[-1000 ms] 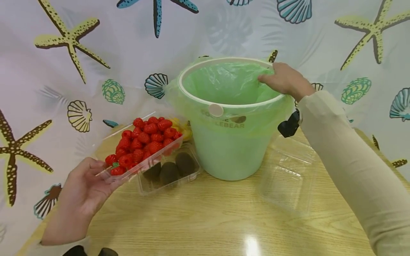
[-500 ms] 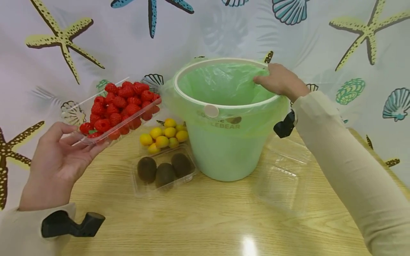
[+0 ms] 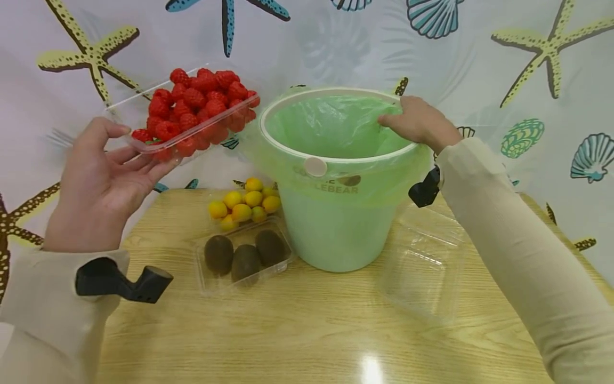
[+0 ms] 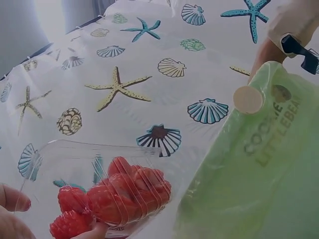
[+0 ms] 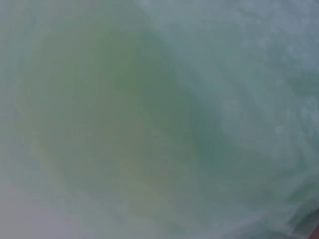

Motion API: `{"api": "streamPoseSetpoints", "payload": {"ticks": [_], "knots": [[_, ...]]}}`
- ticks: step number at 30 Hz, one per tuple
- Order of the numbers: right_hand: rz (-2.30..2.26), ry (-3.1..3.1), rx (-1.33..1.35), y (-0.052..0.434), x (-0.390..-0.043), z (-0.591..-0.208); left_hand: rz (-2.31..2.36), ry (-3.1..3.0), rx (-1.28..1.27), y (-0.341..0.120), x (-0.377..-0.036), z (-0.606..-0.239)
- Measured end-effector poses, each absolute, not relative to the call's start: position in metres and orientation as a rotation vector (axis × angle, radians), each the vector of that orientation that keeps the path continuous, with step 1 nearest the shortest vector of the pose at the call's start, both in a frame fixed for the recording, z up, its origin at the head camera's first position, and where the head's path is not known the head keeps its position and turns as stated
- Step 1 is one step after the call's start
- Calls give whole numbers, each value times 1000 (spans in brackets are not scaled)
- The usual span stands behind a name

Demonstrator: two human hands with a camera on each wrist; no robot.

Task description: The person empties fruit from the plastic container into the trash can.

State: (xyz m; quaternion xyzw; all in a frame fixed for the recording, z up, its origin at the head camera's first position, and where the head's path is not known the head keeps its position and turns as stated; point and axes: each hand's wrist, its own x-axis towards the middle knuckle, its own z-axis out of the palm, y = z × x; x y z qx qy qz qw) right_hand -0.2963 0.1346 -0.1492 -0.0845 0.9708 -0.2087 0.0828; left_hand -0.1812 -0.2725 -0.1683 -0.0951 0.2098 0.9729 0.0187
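My left hand [image 3: 107, 173] grips the near left end of a clear plastic container [image 3: 126, 112], thumb at its rim and fingers beneath. Red raspberries [image 3: 194, 101] fill it; it is raised above the table, left of a green trash can [image 3: 336, 224]. In the left wrist view the raspberries [image 4: 132, 191] show through the ribbed wall. A pale green bag [image 3: 312, 122] lines the can and folds over its white rim. My right hand [image 3: 422, 121] holds the can's right rim, thumb inside, other fingers hidden behind. The right wrist view is filled by blurred green plastic.
On the wooden table [image 3: 288, 325], three kiwis [image 3: 247, 262] lie in a clear tray, with small yellow-orange fruits [image 3: 242, 205] behind them. An open clear container [image 3: 422, 266] lies right of the can. A curtain [image 3: 307, 42] printed with starfish and shells hangs behind.
My left hand has lifted the raspberry container from low beside the kiwis, first up and left, then higher and right toward the can. My right hand keeps its hold on the rim.
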Motion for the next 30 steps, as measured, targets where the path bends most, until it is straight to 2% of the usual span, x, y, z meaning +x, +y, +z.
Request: {"api": "streamPoseSetpoints", "payload": {"ticks": [9,21,30], "knots": [[-644,2902,-281,132,-296,-152,2905,896,-320,-245,-199,-163],[-624,2910,-263,139,-297,-146,2735,1334,-362,-233,-217,-152],[-683,2898,-260,136,-295,-150,2666,1718,-253,-205,-218,-141]]}}
